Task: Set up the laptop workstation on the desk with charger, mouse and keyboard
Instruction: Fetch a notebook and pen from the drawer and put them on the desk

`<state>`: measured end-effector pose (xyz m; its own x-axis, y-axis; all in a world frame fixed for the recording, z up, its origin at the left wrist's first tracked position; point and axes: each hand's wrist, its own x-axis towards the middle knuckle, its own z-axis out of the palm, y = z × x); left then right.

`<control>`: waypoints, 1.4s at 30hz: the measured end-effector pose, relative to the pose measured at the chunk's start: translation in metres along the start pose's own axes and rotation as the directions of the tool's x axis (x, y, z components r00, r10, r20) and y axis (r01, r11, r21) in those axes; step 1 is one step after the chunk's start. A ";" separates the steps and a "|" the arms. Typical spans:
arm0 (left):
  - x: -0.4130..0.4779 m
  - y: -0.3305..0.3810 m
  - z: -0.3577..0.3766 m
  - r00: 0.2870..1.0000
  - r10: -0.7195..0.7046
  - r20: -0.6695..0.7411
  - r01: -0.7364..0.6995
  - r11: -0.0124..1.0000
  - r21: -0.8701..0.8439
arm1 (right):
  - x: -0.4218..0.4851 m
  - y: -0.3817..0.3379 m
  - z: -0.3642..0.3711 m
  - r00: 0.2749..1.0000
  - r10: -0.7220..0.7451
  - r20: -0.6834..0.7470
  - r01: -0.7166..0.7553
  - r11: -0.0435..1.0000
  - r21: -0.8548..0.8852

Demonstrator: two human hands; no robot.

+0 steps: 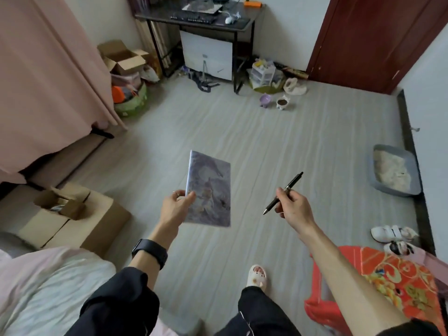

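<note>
Far across room, on black desk (242, 25), sit flat picture-covered laptop (202, 7), black keyboard (192, 19), white mouse (229, 20). Left hand (175, 207) pinches thin purple notebook (211, 187); right hand (292, 207) pinches black pen (283, 193). Laptop likely stiff, breakable: hold both sides.

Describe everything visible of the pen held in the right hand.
The slim black pen with a silver band has a smooth barrel and what looks like a clip near its upper end. It lies on a diagonal, with its tip pointing down and left and its upper end up and right. The person's right hand grips it around the middle, fingers curled round the barrel. It is held in the air above the pale grey striped floor.
</note>
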<state>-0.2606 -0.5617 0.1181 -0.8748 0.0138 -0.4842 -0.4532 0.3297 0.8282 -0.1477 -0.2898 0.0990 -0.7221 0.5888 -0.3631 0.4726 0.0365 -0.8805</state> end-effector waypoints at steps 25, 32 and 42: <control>0.475 0.264 -0.051 0.951 -0.202 0.235 0.269 0.915 -0.302 | 0.460 -0.272 0.253 0.988 -0.020 0.152 0.053 0.975 -0.214; 0.584 0.318 -0.088 0.956 -0.183 0.231 0.245 0.929 -0.277 | 0.540 -0.341 0.331 0.980 -0.036 0.197 0.077 0.975 -0.208; 0.775 0.411 -0.137 0.979 -0.158 0.125 0.191 0.928 -0.321 | 0.726 -0.440 0.453 0.959 -0.063 0.276 0.120 0.973 -0.195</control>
<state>-1.1482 -0.5453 0.1222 -0.7638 0.0789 -0.6406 -0.6423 0.0054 0.7664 -1.1089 -0.2443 0.0846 -0.8617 0.3394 -0.3771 0.4720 0.2635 -0.8413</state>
